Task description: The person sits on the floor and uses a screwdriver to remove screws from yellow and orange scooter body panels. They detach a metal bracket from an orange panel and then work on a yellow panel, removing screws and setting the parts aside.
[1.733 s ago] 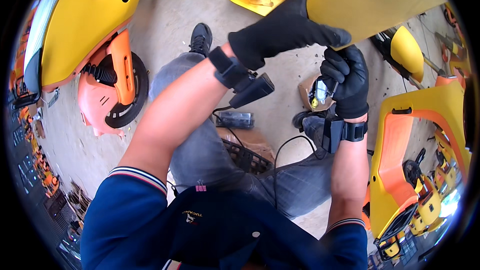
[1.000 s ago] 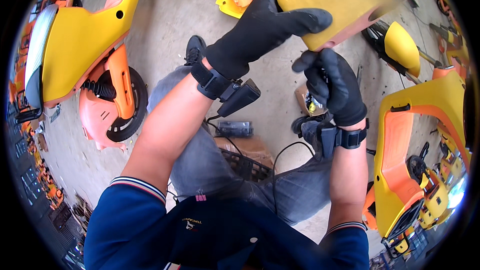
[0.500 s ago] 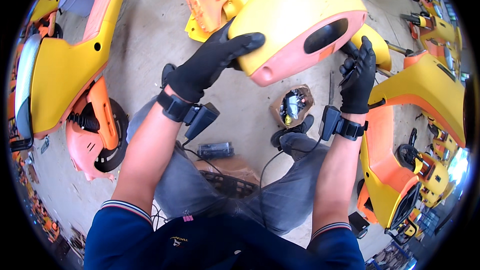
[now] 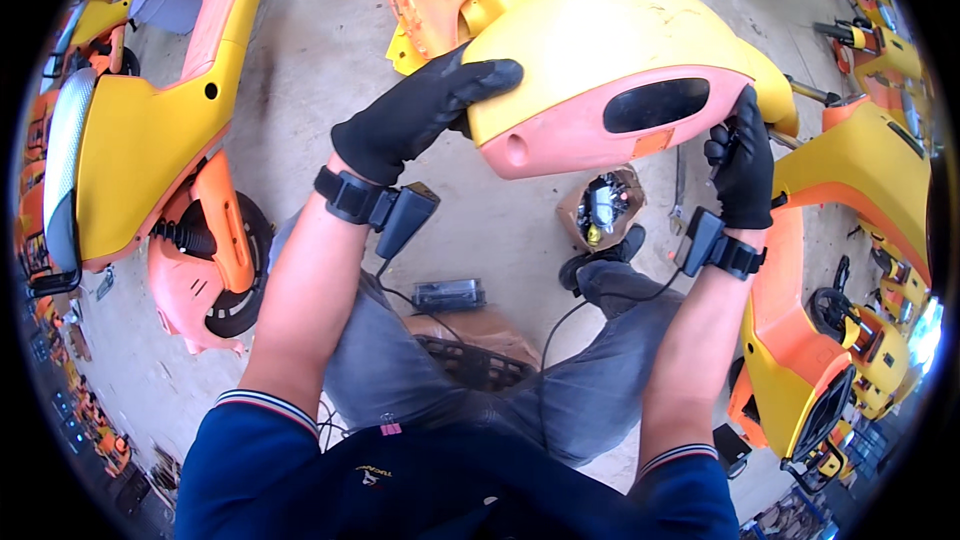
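Observation:
A large rounded scooter cover (image 4: 600, 35), yellow above with a pink lower band and a dark oval window, is held up in front of me. My left hand (image 4: 425, 105), in a black glove, is closed on its left end, thumb over the yellow top. My right hand (image 4: 740, 155), also gloved, rests against the cover's right end, with one finger stretched up along the edge and the others curled. Something small and dark shows at those curled fingers; I cannot make out what it is. The cover's underside is hidden.
On the floor below stand an open paper bag (image 4: 607, 205) of parts and a clear plastic box (image 4: 449, 295). Yellow and orange panels (image 4: 430, 5) lie ahead. A yellow scooter body (image 4: 150, 150) is at left, another (image 4: 860, 170) at right. A thin metal tool (image 4: 679, 195) lies near the bag.
The cover has turned a little and come lower, its window now more level. My right hand has come in against its right end, from slightly apart before. My left hand keeps its grip.

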Available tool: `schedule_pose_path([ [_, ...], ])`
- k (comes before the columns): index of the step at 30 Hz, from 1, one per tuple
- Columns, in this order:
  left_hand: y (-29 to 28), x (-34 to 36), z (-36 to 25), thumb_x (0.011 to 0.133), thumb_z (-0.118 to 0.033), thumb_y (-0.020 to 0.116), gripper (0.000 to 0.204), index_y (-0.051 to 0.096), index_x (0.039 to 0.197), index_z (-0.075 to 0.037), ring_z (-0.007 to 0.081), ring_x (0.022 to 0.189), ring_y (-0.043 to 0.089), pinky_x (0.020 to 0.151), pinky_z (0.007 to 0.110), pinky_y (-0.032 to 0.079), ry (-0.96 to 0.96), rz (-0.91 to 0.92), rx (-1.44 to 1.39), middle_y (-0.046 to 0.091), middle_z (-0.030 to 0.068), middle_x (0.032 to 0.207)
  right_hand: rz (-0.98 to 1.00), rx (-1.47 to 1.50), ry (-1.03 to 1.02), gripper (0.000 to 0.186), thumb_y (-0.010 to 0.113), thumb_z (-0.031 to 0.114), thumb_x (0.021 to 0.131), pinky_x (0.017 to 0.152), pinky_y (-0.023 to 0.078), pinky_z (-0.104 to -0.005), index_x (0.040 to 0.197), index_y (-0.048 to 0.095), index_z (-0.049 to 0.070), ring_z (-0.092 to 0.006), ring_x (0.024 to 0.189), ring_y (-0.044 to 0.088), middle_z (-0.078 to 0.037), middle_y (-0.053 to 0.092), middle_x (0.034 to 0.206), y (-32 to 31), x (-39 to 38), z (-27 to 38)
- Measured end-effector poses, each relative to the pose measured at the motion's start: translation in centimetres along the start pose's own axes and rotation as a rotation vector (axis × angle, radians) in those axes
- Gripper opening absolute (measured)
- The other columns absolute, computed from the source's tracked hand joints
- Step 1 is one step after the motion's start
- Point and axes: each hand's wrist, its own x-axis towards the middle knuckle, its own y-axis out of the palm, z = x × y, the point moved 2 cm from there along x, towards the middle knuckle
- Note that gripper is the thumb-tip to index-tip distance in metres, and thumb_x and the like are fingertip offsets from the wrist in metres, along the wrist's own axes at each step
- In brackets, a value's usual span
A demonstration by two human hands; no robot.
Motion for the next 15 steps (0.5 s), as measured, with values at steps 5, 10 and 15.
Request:
schedule_pose_path([
  [5, -0.5, 0.2, 0.4, 0.097, -0.039, 0.057, 0.054, 0.050, 0.135, 0.000, 0.0126, 0.109, 0.059, 0.096, 0.028, 0.046, 0.057, -0.029, -0.068, 0.060, 0.0070, 0.127, 0.075, 0.491, 0.314, 0.021, 0.057, 0.033, 0.099, 0.042, 0.028, -0.0165, 0.100, 0.056, 0.013, -0.0029, 0.054, 0.037, 0.005, 0.042, 0.069, -0.1, 0.4, -0.4],
  [10, -1.0, 0.8, 0.8, 0.097, -0.044, 0.055, 0.055, 0.049, 0.136, -0.004, 0.0140, 0.108, 0.061, 0.093, 0.032, 0.050, 0.044, -0.196, -0.201, 0.063, 0.0055, 0.121, 0.073, 0.467, 0.106, 0.017, 0.053, 0.029, 0.101, 0.046, 0.031, -0.0163, 0.099, 0.056, 0.012, -0.0027, 0.055, 0.037, 0.006, 0.041, 0.069, 0.4, 0.3, -0.3],
  [15, -2.7, 1.6, 1.5, 0.096, -0.035, 0.059, 0.043, 0.056, 0.127, -0.006, 0.0138, 0.099, 0.063, 0.089, 0.030, 0.050, 0.044, -0.332, -0.010, 0.064, 0.0031, 0.111, -0.054, 0.269, 0.014, 0.019, 0.053, 0.028, 0.101, 0.048, 0.032, -0.0167, 0.102, 0.058, 0.010, -0.0023, 0.056, 0.037, 0.006, 0.042, 0.069, 0.8, 0.2, 0.0],
])
